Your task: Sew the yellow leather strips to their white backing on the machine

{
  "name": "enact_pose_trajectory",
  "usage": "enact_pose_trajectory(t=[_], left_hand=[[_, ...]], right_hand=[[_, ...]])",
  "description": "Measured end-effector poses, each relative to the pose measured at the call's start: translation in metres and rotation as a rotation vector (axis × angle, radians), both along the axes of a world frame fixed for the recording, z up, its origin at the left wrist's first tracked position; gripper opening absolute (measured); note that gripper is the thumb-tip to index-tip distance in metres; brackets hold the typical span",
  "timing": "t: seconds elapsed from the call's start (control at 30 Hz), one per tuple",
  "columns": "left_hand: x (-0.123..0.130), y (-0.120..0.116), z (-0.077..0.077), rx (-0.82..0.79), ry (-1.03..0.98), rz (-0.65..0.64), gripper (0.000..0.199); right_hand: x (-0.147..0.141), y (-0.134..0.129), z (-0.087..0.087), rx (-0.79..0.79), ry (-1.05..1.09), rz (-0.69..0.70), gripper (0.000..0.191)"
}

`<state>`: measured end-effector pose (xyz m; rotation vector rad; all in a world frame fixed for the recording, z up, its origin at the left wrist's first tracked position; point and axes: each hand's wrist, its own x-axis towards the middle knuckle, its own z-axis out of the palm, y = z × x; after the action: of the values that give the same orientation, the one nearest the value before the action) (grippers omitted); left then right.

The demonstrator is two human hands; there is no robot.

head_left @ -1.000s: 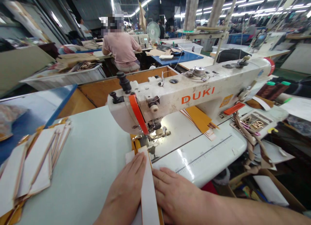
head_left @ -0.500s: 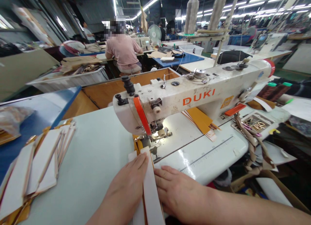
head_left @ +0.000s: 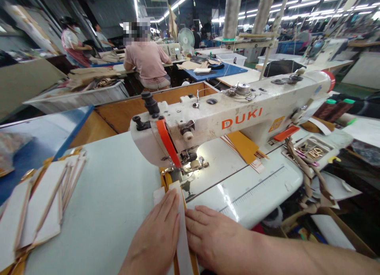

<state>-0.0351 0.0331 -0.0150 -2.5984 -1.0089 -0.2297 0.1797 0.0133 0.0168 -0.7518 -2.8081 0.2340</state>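
A long white-faced strip with mustard edges (head_left: 184,243) runs from the bottom edge up to the presser foot of the white sewing machine (head_left: 208,116). My left hand (head_left: 157,231) lies flat on the strip's left side, fingers stretched forward together. Along its right edge rests my right hand (head_left: 210,235), palm down, fingers extended against the strip. More mustard material (head_left: 166,180) shows under the machine head, just ahead of my left fingertips. The lower part of the strip is partly hidden between the hands.
Several white and mustard pieces (head_left: 49,199) are piled at the left. Mustard panels (head_left: 242,146) lie behind the needle area. A parts tray (head_left: 314,150) sits at the right, with brown strips hanging beside it. A person in pink (head_left: 147,61) sits farther back.
My left hand has shifted slightly on the strip, its fingers closer together. The view has moved a little, and another person at the far left now shows upright.
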Motion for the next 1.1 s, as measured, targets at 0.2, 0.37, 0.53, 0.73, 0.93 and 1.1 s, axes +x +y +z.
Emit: enact_pose_trajectory(t=[0.2,0.37,0.53,0.73,0.93,1.1], left_hand=[[0.001,-0.002,-0.004,0.129,0.062,-0.016,0.055],[0.002,-0.002,-0.003,0.149,0.068,0.009,0.058],[0.003,-0.003,-0.004,0.139,0.070,0.013,0.058],[0.002,-0.002,-0.008,0.144,0.018,0.012,0.064],[0.004,-0.002,-0.006,0.225,0.064,-0.008,0.058],[0.007,-0.001,0.000,0.190,0.099,0.008,0.049]], right_hand=[[0.001,0.000,0.002,0.007,-0.001,0.002,0.035],[0.001,0.001,0.002,-0.003,-0.008,0.005,0.035],[0.001,0.000,0.001,-0.001,-0.009,0.011,0.036],[0.001,0.001,0.000,-0.004,-0.006,0.008,0.034],[0.001,0.001,0.000,-0.005,0.006,0.006,0.033],[0.000,0.003,-0.008,-0.004,0.079,0.007,0.027]])
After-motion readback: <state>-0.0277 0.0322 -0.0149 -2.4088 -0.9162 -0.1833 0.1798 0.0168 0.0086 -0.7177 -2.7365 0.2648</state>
